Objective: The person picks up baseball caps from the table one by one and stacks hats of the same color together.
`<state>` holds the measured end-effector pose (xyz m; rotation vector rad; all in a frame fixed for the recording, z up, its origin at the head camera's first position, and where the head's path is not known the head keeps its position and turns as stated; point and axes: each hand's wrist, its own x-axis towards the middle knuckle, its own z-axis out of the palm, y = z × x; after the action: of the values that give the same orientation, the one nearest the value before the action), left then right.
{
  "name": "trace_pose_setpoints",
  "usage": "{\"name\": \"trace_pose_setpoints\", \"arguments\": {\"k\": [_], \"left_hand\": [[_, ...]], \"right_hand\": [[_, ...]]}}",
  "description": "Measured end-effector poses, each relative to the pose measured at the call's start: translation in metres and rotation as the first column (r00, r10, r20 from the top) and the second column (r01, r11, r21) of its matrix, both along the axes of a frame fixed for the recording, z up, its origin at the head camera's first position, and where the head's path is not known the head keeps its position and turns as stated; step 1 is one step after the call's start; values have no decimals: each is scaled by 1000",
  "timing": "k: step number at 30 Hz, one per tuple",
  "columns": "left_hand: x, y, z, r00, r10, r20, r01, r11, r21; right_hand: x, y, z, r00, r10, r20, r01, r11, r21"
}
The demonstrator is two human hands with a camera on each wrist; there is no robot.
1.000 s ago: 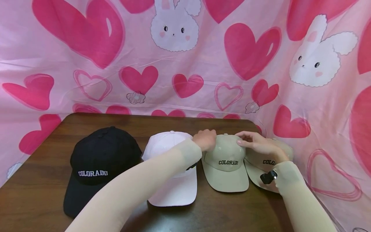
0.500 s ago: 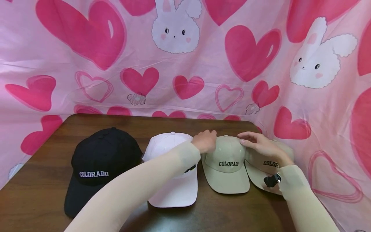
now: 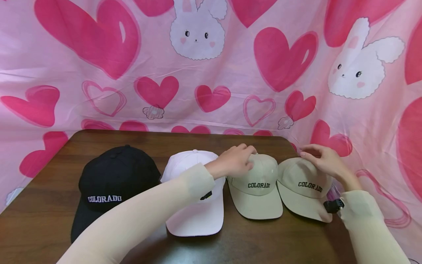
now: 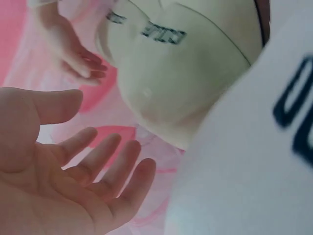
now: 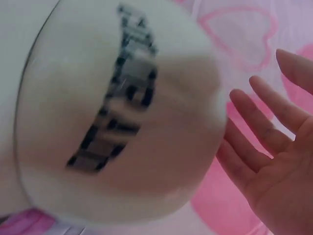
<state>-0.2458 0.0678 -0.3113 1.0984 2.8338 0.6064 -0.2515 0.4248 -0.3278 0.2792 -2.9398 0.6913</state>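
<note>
Four caps lettered COLORADO would overstate what shows, since the white cap (image 3: 197, 216) has most of its front behind my left sleeve; it stands left of a small beige cap (image 3: 260, 172). My left hand (image 3: 233, 161) hovers beside that beige cap's crown, and in the left wrist view its fingers are loosely bent around nothing. A second beige cap (image 3: 301, 176) sits at the far right, its brim angled rightward. Over its right upper side is my right hand (image 3: 326, 161). The right wrist view shows relaxed fingers (image 5: 244, 152) right at the crown's edge, gripping nothing.
A larger black cap (image 3: 118, 176) sits on the left of the brown wooden table (image 3: 244, 242). Pink cloth (image 3: 237, 66) with hearts and rabbits hangs behind the table and along its right side. Small black cameras are strapped to both wrists.
My right hand has moved right, from the small beige cap to the rightmost one. My left hand has shifted slightly right and its fingers have spread. The caps stay in place.
</note>
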Motion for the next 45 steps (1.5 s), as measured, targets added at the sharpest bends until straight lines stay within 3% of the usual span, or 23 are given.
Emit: {"name": "trace_pose_setpoints", "arguments": {"k": [7, 13, 28, 38, 45], "left_hand": [[17, -2, 4, 996, -66, -58, 70, 995, 66], [27, -3, 3, 993, -102, -54, 108, 988, 114], [28, -7, -6, 987, -155, -39, 159, 974, 161], [26, -9, -11, 987, -158, -32, 161, 970, 183], [27, -8, -10, 986, -163, -25, 165, 965, 204]], "right_hand": [[4, 23, -8, 1000, -18, 26, 17, 999, 46], [3, 37, -19, 996, -58, 71, 54, 997, 60], [2, 57, -33, 995, -45, 91, 40, 997, 58], [12, 56, -15, 995, -78, 59, 76, 996, 36], [32, 47, 10, 998, -28, 56, 30, 999, -33]]}}
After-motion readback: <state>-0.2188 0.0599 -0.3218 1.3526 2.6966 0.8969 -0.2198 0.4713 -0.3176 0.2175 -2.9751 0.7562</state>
